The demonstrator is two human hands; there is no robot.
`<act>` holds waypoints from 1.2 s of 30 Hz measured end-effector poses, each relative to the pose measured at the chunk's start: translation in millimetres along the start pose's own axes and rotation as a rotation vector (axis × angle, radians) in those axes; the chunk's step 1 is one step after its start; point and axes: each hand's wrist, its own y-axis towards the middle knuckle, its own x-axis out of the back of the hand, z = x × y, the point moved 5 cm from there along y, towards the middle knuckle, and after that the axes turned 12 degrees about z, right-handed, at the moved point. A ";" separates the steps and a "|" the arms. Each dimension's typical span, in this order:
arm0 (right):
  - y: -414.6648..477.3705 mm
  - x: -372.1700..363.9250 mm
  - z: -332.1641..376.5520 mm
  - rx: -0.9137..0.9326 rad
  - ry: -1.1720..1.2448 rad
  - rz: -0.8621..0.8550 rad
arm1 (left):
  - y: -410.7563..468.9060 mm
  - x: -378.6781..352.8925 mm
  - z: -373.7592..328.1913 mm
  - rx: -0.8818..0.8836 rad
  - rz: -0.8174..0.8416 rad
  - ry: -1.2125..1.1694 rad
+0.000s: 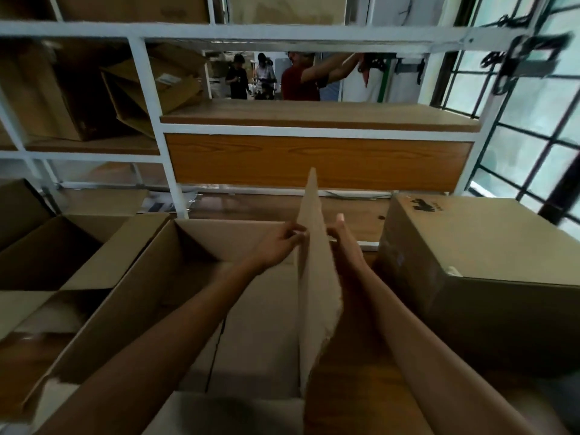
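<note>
An open cardboard box [175, 296] stands in front of me on a wooden table, its inside empty as far as I see. Its right flap [317, 277] stands upright, edge-on to the camera. My left hand [277, 244] pinches the flap's left face near the far corner with curled fingers. My right hand [345, 243] lies flat against the flap's right face, fingers straight and pointing away from me.
A closed cardboard box [477, 265] sits close on the right. More open boxes [53, 255] crowd the left. A white metal rack with wooden shelves [317, 116] rises behind, holding boxes [147, 89] at upper left. People stand beyond the rack. A barred window [530, 120] is on the right.
</note>
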 end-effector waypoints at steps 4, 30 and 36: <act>-18.4 41.9 8.4 -0.060 -0.042 -0.100 | -13.9 -56.7 6.3 0.138 -0.088 -0.080; -44.3 -26.2 -165.1 -0.273 -0.655 0.172 | -33.0 -87.9 70.1 0.492 -0.210 -0.167; -52.9 -39.5 -163.2 -0.241 -0.558 0.088 | -13.3 -78.5 79.5 0.453 -0.168 -0.083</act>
